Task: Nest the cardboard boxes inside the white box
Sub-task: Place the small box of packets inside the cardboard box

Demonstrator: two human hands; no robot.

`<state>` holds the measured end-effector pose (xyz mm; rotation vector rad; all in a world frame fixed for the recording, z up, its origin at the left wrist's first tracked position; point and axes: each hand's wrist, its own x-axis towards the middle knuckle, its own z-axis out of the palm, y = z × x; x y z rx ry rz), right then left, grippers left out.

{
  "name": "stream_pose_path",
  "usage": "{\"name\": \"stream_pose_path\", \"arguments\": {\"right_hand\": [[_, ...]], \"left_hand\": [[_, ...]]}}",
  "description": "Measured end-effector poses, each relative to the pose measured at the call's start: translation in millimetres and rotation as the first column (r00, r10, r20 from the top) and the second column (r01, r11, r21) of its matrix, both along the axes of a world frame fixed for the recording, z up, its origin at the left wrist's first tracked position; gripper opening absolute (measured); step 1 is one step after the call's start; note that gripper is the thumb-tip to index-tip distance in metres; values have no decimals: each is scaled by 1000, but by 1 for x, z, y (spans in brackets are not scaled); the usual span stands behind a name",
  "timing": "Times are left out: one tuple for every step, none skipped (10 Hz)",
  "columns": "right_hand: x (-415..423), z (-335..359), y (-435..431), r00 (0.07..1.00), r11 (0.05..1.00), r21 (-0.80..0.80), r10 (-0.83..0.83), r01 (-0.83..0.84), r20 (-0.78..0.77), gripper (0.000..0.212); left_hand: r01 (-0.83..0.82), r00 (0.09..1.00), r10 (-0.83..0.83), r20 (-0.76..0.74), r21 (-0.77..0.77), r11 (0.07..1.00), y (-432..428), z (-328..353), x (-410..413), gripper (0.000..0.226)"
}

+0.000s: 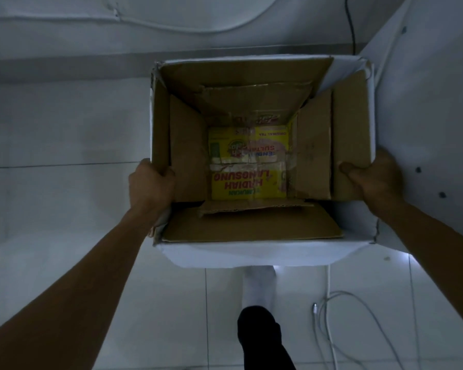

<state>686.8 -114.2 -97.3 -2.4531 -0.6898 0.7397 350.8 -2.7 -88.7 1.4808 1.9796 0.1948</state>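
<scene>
The white box (251, 253) is held in front of me, open at the top. Inside it sits a brown cardboard box (187, 145) with its flaps folded down along the walls. At the bottom, inside that, lies a smaller yellow printed carton (249, 166) with red and green lettering. My left hand (151, 186) grips the left rim, fingers curled over the edge onto the brown flap. My right hand (372, 177) grips the right rim, thumb pressed on the brown flap inside.
The floor is white tile. A white cable (340, 313) loops on the floor at lower right. My leg with a dark trouser and a white sock (259, 316) shows below the box. A white wall (425, 102) rises at right; a black cord (350, 22) hangs at top right.
</scene>
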Motion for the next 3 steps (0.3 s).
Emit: {"name": "stream_pose_path", "arguments": {"right_hand": [[-9, 15, -4, 998, 1000, -14, 20, -19, 54, 63], [-28, 35, -15, 983, 997, 19, 68, -72, 173, 64], [-58, 59, -34, 988, 991, 71, 103, -112, 116, 67]], "left_hand": [[-19, 999, 21, 35, -40, 999, -12, 10, -3, 44], [-31, 995, 31, 97, -2, 1000, -32, 25, -8, 57], [34, 994, -40, 99, 59, 998, -55, 48, -16, 69]]}}
